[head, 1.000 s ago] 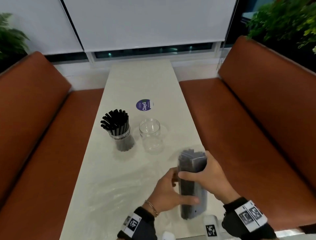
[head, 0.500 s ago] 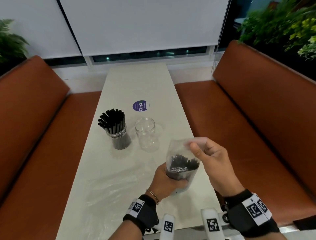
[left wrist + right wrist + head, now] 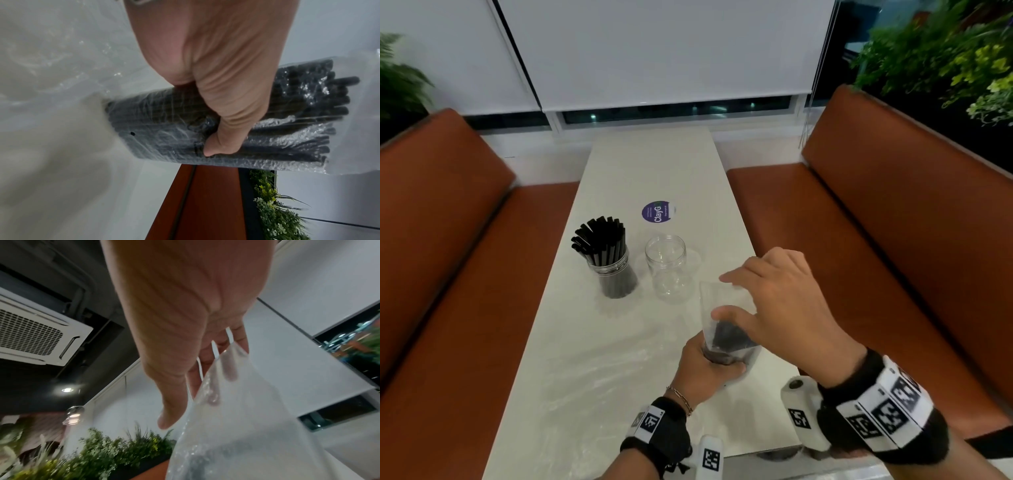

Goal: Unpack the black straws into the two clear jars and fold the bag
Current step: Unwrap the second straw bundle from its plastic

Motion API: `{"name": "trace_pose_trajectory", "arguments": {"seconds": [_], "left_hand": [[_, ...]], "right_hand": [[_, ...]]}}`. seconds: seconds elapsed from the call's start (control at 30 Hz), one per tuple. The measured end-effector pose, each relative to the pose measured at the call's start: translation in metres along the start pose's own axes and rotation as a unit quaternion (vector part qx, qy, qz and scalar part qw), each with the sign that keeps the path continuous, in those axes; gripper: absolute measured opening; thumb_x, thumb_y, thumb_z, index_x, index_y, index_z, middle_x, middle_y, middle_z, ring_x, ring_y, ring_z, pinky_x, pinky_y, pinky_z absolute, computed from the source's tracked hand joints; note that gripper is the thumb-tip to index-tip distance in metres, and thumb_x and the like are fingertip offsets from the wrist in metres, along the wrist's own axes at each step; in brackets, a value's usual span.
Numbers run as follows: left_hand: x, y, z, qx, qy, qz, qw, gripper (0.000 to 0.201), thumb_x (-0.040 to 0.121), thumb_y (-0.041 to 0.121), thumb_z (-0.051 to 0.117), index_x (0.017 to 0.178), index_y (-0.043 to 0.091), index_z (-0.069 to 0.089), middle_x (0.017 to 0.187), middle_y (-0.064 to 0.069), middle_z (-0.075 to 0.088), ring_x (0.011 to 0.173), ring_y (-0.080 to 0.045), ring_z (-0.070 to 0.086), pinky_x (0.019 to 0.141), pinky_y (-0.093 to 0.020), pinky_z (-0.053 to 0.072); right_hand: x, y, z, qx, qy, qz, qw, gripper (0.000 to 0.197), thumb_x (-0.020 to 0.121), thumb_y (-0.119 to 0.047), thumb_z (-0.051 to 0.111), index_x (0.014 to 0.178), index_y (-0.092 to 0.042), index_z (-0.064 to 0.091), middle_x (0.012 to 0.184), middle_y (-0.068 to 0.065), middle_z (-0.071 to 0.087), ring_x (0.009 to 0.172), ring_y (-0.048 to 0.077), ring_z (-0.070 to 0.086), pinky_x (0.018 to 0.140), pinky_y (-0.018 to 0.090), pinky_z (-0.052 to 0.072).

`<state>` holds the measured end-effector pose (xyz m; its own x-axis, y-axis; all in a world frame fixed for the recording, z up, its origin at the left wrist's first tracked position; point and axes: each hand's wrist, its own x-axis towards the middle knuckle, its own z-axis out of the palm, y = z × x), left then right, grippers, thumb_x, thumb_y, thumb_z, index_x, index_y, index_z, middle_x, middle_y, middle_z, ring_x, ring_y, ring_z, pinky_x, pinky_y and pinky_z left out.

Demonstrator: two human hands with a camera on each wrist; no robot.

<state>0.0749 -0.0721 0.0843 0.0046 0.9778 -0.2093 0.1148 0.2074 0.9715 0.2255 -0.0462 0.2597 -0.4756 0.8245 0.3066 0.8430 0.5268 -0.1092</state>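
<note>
My left hand (image 3: 705,366) grips a clear plastic bag (image 3: 717,296) round its lower half and holds it upright near the table's front right. Black straws (image 3: 729,337) fill the bottom of the bag. In the left wrist view my thumb (image 3: 222,113) curls over the straw bundle (image 3: 164,123). My right hand (image 3: 760,301) is over the bag's open mouth with fingers nearly straight. Through the plastic (image 3: 246,418) some fingertips (image 3: 230,374) show inside the bag, with the thumb outside. Further back stand one clear jar (image 3: 613,274) full of black straws and one empty clear jar (image 3: 669,270).
The long pale table (image 3: 654,164) carries a round purple sticker (image 3: 658,212) beyond the jars and a loose clear plastic sheet (image 3: 599,377) at the front left. Brown benches (image 3: 448,274) (image 3: 893,240) run along both sides. Plants stand in the far corners.
The bag was tilted between both hands and now stands upright in my left hand. My right hand let go of the bundle, pulled the mouth open and now reaches into it.
</note>
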Motion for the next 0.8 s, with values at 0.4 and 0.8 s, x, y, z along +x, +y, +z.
{"name": "trace_pose_trajectory", "arguments": {"seconds": [0.4, 0.8], "left_hand": [[0.004, 0.0, -0.009, -0.016, 0.015, -0.039, 0.999, 0.034, 0.072, -0.001, 0.092, 0.088, 0.024, 0.076, 0.073, 0.016, 0.079, 0.072, 0.004, 0.074, 0.062, -0.009, 0.055], [0.005, -0.01, -0.006, -0.005, 0.011, 0.007, 1.0, 0.03, 0.076, -0.009, 0.086, 0.101, 0.004, 0.076, 0.072, 0.016, 0.078, 0.069, 0.006, 0.072, 0.065, -0.012, 0.054]], "right_hand": [[-0.002, -0.003, -0.001, 0.173, 0.096, -0.057, 0.979, 0.003, 0.085, -0.037, 0.083, 0.087, -0.038, 0.084, 0.096, -0.015, 0.073, 0.089, 0.01, 0.053, 0.084, 0.023, 0.032], [-0.021, -0.015, -0.03, -0.048, -0.067, -0.073, 0.994, 0.042, 0.09, -0.065, 0.055, 0.08, -0.029, 0.073, 0.071, -0.011, 0.066, 0.075, 0.018, 0.052, 0.081, 0.038, 0.043]]}}
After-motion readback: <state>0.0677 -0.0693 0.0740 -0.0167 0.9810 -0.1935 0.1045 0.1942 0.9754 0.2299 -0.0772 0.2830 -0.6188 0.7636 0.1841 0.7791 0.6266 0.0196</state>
